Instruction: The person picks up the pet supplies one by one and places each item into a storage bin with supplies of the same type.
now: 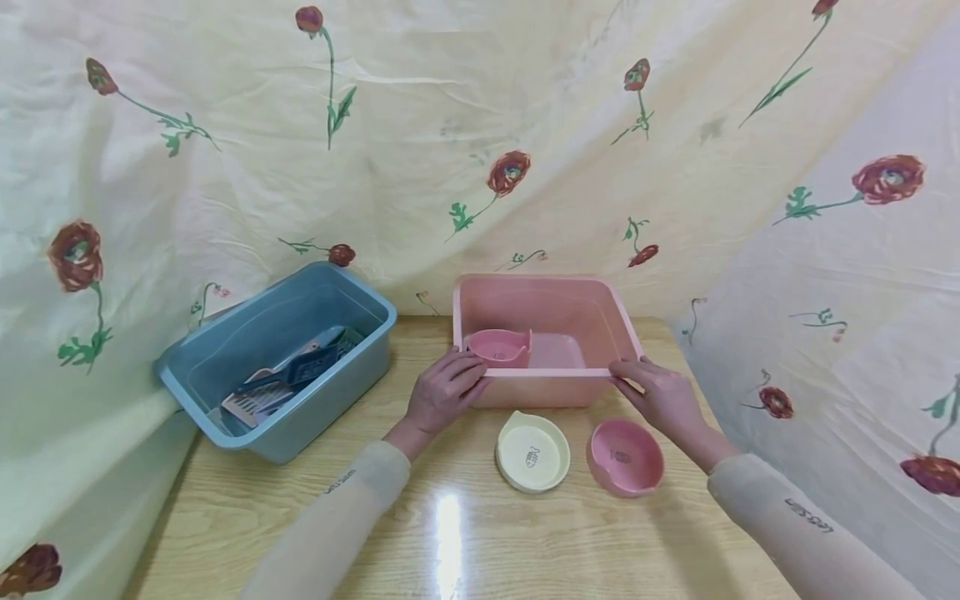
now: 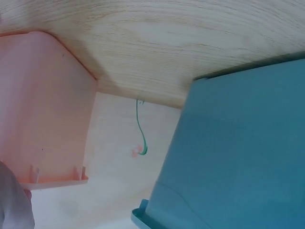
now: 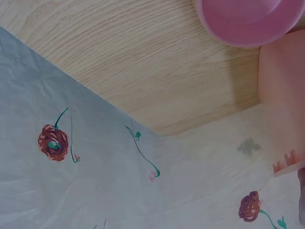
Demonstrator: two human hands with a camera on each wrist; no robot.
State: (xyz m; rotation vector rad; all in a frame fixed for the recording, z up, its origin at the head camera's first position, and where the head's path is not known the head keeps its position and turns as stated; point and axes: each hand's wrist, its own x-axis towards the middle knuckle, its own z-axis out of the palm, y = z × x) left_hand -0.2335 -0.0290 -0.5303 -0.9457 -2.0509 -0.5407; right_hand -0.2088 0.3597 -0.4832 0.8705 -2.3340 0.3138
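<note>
A pink plastic bin (image 1: 536, 390) stands at the back of the table in the head view, a pink bowl (image 1: 501, 348) inside it on the left. My left hand (image 1: 442, 392) grips the bin's near left corner, fingers over the rim. At the near right corner my right hand (image 1: 663, 400) pinches the rim, thumb below it. Just in front of the bin sit a cream bowl (image 1: 532, 454) with a fish-bone drawing and, to its right, a darker pink bowl (image 1: 626, 458). Both wrist views show the bin's side walls, with only slivers of the hands at the edges.
To the left, a blue bin (image 1: 330, 404) sits at an angle, holding a dark blue slotted scoop (image 1: 311, 367) and several other items. Flower-print cloth (image 1: 420, 108) hangs behind and along both sides of the wooden table (image 1: 360, 533).
</note>
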